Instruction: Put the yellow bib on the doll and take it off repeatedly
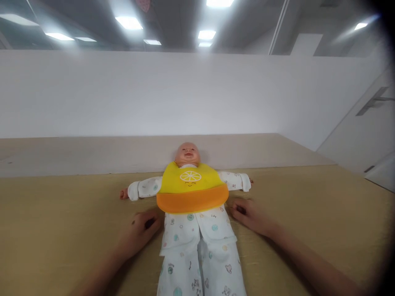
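- Doll (197,230): supine on table (308,213), long axis running straight away, head far (yellow bib (191,187) on chest).
- Left hand (140,230), right hand (249,216): flanking waist, loosely curled, empty, equally near.

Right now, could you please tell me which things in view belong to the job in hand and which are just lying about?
Part of the work: doll; yellow and orange bib on its chest; patterned baby clothes; left hand and right hand, either side of its waist.
Just there: wooden table under it; white wall; door at right; ceiling lights.
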### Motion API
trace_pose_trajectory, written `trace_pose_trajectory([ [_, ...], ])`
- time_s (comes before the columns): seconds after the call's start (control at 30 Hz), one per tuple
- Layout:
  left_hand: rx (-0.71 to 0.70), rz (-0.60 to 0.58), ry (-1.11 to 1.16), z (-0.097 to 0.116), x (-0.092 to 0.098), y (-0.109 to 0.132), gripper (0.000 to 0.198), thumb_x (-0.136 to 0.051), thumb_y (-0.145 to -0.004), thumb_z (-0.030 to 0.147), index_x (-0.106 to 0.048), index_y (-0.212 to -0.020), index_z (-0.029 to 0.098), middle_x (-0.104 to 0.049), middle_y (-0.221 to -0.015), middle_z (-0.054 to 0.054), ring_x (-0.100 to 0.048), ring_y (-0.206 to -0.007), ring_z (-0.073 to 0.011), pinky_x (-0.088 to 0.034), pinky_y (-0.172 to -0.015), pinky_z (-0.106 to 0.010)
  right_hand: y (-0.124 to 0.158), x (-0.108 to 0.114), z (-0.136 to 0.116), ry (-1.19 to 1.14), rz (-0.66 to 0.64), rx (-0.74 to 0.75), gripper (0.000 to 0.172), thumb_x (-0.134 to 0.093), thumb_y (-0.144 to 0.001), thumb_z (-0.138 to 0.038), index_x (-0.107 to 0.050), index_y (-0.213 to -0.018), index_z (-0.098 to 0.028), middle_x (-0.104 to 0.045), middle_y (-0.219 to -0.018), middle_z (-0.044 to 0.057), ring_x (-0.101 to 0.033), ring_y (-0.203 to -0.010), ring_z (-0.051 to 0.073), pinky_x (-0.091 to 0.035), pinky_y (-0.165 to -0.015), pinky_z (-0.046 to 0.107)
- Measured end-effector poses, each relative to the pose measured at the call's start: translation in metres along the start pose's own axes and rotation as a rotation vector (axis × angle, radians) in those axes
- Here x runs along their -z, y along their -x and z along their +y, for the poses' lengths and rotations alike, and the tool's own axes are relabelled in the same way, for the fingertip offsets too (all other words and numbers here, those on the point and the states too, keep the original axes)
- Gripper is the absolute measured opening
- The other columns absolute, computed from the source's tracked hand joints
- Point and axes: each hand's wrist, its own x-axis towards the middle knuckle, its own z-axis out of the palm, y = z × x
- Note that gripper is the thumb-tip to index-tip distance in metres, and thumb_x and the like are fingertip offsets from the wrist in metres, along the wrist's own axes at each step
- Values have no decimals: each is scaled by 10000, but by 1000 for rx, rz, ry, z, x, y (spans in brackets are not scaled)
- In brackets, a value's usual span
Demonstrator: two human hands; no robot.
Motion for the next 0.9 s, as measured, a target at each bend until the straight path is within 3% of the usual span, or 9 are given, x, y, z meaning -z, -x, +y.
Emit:
trace_pose_trajectory([
  [0.9, 8, 25, -16, -5, -4, -1, 351, -369, -897, 422, -479, -651, 198, -503, -633, 17, -434, -626, -150, -327, -614, -281, 1, 1, -3, 20, -9, -30, 213, -451, -818, -258, -412, -622, -182, -488, -589, -23, -408, -556, 109, -264, -529, 242],
])
